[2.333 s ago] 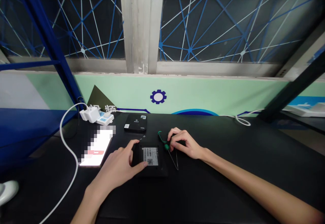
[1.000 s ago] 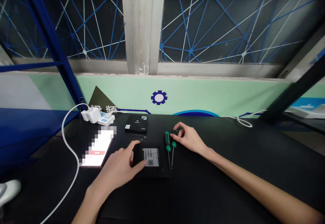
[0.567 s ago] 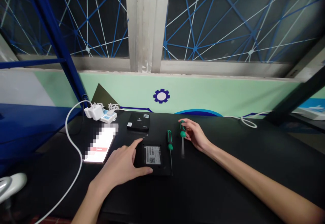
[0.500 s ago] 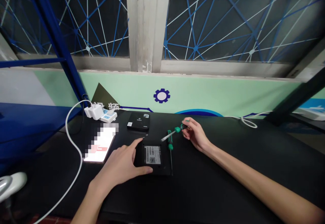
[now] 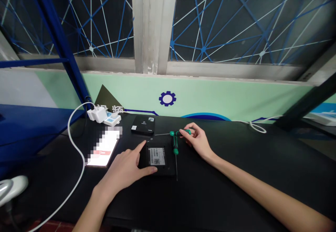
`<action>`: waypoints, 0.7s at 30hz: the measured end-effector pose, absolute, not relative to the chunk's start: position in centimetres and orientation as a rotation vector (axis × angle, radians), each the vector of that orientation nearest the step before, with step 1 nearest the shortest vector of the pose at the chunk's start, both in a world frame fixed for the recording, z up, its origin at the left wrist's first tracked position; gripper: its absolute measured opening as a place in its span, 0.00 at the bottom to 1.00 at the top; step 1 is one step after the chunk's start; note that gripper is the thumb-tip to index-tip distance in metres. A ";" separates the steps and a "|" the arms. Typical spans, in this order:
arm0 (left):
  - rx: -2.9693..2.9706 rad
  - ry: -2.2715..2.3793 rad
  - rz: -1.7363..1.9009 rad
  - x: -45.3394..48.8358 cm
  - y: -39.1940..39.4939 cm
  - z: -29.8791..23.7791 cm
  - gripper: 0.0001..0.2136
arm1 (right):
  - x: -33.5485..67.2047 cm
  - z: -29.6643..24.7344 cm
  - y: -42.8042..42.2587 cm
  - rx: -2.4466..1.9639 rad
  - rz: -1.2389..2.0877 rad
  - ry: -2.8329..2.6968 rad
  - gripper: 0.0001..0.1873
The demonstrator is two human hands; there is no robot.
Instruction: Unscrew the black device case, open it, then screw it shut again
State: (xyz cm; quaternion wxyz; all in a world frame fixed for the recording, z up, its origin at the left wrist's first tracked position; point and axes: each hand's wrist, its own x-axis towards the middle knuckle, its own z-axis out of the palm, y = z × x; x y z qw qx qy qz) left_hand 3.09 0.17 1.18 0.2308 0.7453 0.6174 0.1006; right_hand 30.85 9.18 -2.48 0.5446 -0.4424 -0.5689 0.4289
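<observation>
A flat black box with a white label [image 5: 156,156] lies on the black table [image 5: 223,186]. My left hand [image 5: 126,172] rests on its left side, thumb on the near edge and forefinger stretched along the far corner. My right hand [image 5: 197,140] is closed on a small green-handled screwdriver [image 5: 175,133], held level with its thin shaft pointing left above the table. A second green-handled screwdriver [image 5: 175,151] lies beside the box's right edge, tip toward me. Two tiny screws [image 5: 149,140] sit just beyond the box.
Another small black box [image 5: 143,125] sits further back. A lit phone [image 5: 103,149] lies to the left, with a white charger and power strip [image 5: 103,116] and a white cable [image 5: 75,155] curving off the table. A white cable coil [image 5: 256,125] lies back right by the wall.
My right hand picked up one of the two screwdrivers from beside the box, lifted it and swung its shaft round to point left. My left hand stayed on the box.
</observation>
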 end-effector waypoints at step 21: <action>2.074 1.669 0.304 2.9 -0.3 1.3 0.44 | 30.7 -2.4 8.8 -1.011 1.003 -1.442 0.24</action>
